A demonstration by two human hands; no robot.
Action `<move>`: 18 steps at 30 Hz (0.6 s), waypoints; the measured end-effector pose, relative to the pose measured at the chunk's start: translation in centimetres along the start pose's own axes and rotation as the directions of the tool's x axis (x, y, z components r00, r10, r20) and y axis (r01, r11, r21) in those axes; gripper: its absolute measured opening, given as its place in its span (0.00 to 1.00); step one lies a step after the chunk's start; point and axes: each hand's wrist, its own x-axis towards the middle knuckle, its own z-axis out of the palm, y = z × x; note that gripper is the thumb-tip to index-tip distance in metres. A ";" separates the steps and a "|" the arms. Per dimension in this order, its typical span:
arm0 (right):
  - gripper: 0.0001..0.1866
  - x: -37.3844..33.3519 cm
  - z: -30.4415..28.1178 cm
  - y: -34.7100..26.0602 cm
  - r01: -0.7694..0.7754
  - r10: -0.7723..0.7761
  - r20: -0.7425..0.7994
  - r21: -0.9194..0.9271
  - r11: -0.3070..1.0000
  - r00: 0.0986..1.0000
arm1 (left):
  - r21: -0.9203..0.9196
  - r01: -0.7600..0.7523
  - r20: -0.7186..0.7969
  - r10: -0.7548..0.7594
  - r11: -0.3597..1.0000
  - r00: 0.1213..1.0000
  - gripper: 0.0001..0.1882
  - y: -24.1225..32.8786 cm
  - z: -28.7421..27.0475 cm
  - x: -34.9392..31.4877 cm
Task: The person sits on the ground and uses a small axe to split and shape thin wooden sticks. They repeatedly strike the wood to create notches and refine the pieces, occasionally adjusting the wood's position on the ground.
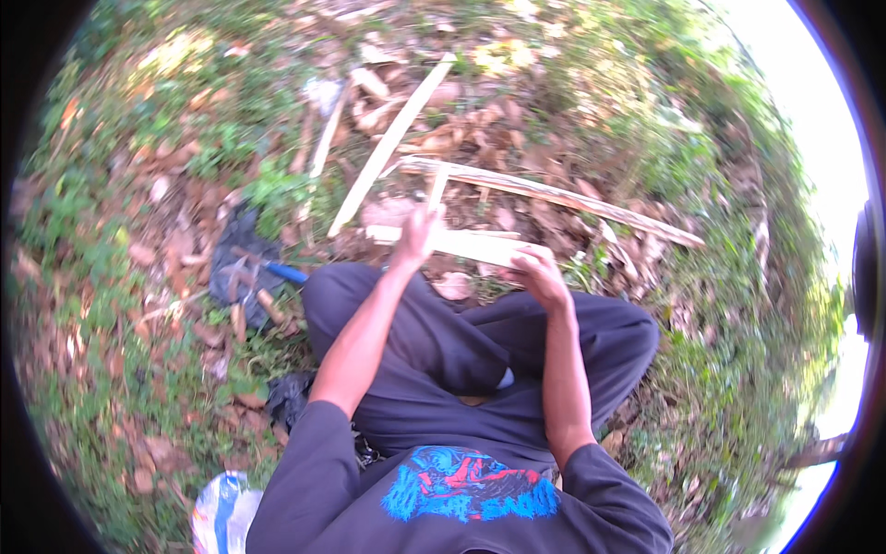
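A pale, flat strip of wood [471, 246] lies crosswise in front of me above my folded legs. My right hand [543, 275] grips it near its right end, fingers closed around the edge. My left hand [418, 238] is closed in a fist at the strip's left part. From the top of that fist a short pale stick [438, 185] points up and away; its lower end is hidden in my fingers. Motion blur hides whether the left fingers also touch the strip.
Beyond my hands lie a long pale wood strip [392, 143] and a rough split stick [554, 194] on dry leaves. Near my left knee is a dark plastic sheet [242, 254] with a blue-handled tool [286, 271]. A clear plastic bag [224, 510] sits at lower left.
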 end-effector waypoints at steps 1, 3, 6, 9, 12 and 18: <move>0.13 -0.3 -0.2 0.0 0.019 -0.019 -0.008 0.030 0.999 1.000 | 0.010 0.049 0.004 -0.049 0.999 0.999 0.22 1.5 0.2 -0.5; 0.14 -0.6 -0.2 -0.3 -0.008 0.008 0.017 0.023 1.000 1.000 | 0.107 0.050 -0.033 -0.047 0.993 0.998 0.22 2.7 0.0 -1.0; 0.15 -0.7 0.1 -0.7 -0.024 0.023 0.025 0.054 0.998 0.999 | 0.169 -0.053 -0.026 0.058 0.984 0.998 0.23 1.9 -0.4 -0.5; 0.16 -0.6 -0.3 -0.4 -0.015 0.015 -0.003 0.077 0.997 1.000 | 0.077 -0.064 0.006 0.063 0.995 0.998 0.26 1.5 -0.5 -0.4; 0.17 -0.6 -0.1 0.0 -0.009 0.007 0.032 0.074 0.997 0.999 | 0.038 -0.039 0.024 0.038 0.999 0.999 0.27 0.4 -1.1 0.0; 0.18 -0.4 0.2 0.7 -0.016 0.012 0.061 0.074 0.997 0.998 | 0.022 -0.036 -0.015 0.037 0.999 0.999 0.26 -0.1 -1.3 0.5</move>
